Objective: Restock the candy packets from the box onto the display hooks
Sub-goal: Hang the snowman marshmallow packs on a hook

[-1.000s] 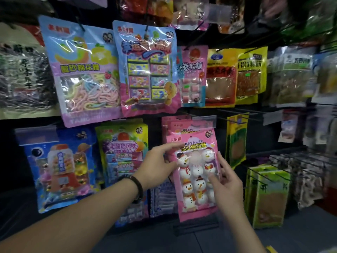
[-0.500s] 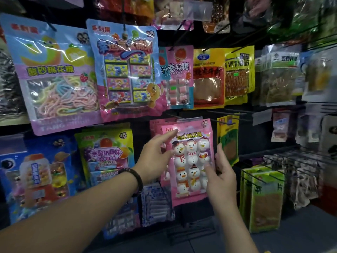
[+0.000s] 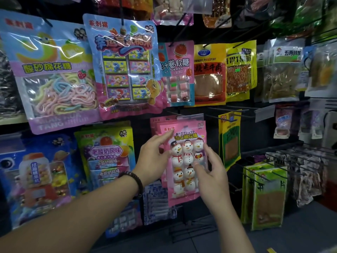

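A pink candy packet printed with snowman marshmallows hangs at the front of a row of like pink packets on a display hook in the middle of the rack. My left hand reaches in from the left with its fingers nearly straight, the fingertips touching the packet's top left corner. My right hand holds the packet's right edge, thumb on the front and fingers along the side. The box is out of view.
Packets hang all around: a green-yellow candy packet to the left, a blue one further left, a yellow-green packet to the right. Bare black hooks stick out above it. Green packets hang at lower right.
The snowman packet has gone up and back against the pink packets on the hook. My left fingers have straightened at its top corner. The right hand has followed along its right edge.
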{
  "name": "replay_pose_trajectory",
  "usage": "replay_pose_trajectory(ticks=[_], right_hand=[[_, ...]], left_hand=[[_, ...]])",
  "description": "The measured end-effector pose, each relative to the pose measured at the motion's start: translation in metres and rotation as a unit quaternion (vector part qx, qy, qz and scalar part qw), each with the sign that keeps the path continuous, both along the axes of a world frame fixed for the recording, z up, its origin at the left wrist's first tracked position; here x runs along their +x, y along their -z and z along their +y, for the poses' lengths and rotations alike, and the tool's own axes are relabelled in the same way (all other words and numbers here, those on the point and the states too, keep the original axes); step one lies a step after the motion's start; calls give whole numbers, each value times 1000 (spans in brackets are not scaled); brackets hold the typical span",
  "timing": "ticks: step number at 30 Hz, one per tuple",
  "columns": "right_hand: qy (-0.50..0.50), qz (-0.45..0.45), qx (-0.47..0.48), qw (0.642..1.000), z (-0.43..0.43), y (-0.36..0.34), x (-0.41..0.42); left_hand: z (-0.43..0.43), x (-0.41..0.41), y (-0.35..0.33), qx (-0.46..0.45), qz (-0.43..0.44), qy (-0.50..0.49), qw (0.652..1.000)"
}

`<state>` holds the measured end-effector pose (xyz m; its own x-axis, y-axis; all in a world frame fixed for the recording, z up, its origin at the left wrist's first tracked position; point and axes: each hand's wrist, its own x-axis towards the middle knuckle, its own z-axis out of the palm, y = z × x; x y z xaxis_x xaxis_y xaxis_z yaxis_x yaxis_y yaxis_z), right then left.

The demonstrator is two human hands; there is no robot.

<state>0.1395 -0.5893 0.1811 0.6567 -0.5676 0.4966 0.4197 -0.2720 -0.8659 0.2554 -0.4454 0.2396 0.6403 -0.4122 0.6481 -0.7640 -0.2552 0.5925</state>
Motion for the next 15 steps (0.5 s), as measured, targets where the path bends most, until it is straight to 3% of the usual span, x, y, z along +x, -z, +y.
replay_pose_trajectory(ticks=[10, 15], right_hand=[[-10, 63, -66, 996, 14, 5, 9], [-19, 95, -84, 992, 25, 7, 10]], left_hand=[[-17, 27, -4, 5, -13, -102, 995], [-5, 24, -1, 2, -20, -99, 995]])
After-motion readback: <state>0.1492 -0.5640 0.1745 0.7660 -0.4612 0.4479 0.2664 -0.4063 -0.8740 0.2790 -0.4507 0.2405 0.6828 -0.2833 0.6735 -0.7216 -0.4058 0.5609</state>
